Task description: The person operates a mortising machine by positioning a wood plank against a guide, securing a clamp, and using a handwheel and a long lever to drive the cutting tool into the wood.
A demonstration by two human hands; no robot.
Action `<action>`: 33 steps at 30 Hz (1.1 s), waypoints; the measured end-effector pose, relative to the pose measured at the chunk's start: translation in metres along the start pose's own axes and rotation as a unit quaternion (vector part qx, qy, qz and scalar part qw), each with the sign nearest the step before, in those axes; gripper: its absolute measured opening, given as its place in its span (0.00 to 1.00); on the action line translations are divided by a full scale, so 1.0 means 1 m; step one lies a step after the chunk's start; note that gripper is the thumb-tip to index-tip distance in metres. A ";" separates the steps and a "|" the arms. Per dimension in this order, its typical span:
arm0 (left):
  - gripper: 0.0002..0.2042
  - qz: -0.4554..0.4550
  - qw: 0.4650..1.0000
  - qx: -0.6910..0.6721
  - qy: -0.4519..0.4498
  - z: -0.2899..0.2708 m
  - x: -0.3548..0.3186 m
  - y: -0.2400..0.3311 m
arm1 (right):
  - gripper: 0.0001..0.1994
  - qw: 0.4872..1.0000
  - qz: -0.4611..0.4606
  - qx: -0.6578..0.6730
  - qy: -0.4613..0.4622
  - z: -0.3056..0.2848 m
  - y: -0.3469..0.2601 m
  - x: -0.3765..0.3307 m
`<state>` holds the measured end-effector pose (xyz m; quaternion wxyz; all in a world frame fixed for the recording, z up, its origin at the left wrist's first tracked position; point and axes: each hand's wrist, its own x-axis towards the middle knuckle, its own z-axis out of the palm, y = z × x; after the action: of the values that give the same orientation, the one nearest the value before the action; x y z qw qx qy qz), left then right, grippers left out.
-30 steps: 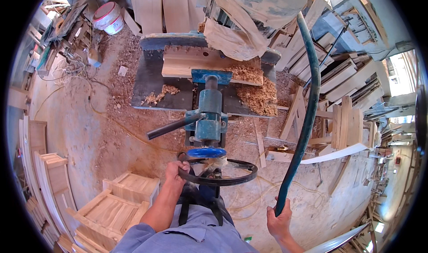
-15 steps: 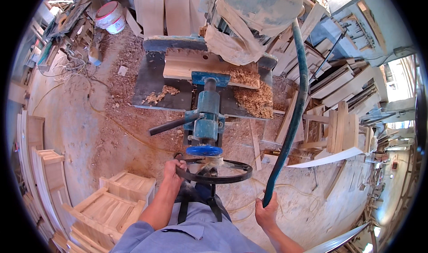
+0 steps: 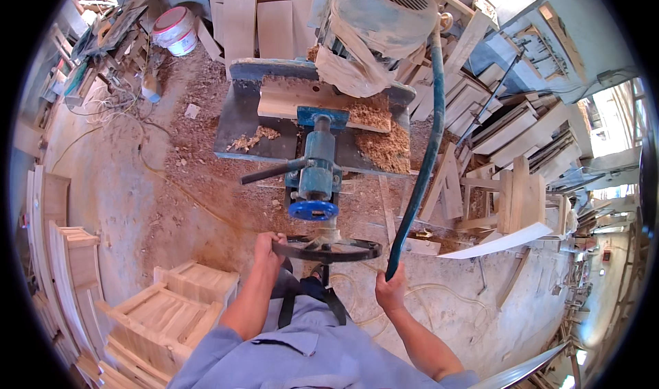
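Observation:
My left hand (image 3: 268, 246) is closed around the left side of a black handwheel (image 3: 328, 256) below the machine table (image 3: 237, 132). My right hand (image 3: 390, 291) grips the lower end of a long, curved, blue-green lever (image 3: 420, 176) that rises to the motor head (image 3: 384, 15). On the table lies a light wooden workpiece (image 3: 281, 101), with the blue-green screw clamp (image 3: 319, 145) against its near side. The clamp carries a small blue handwheel (image 3: 312, 210) and a dark bar handle (image 3: 273, 172). Cloth and the motor hide the cutting spot.
Wood shavings (image 3: 386, 149) are heaped on the table's right side. Wooden frame panels (image 3: 161, 313) stand stacked at lower left. Boards (image 3: 518, 132) lean on the right, and a white bucket (image 3: 174, 31) stands far left. Cables (image 3: 192, 204) cross the floor.
The lever's lower end and my right hand have moved left and slightly up in the picture. The motor head appears farther left over the table. My left hand remains on the black handwheel.

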<state>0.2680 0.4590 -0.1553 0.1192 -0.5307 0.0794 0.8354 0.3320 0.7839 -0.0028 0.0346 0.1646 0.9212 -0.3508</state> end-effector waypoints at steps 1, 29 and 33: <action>0.08 0.011 1.000 -0.011 0.011 0.008 -0.004 -0.001 | 0.15 1.000 0.014 0.025 -0.006 -0.004 -0.003 0.000; 0.12 0.047 0.996 0.073 0.002 0.006 -0.018 0.016 | 0.16 0.997 0.056 0.008 -0.056 -0.150 -0.146 -0.075; 0.08 0.117 0.992 -0.004 0.056 0.025 -0.023 -0.002 | 0.13 0.995 0.084 0.003 -0.044 -0.145 -0.141 -0.073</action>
<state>0.2559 0.4650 -0.1241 0.0138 -0.5639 0.1442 0.8130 0.3625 0.7598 0.2086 0.1037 0.2264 0.9005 -0.3565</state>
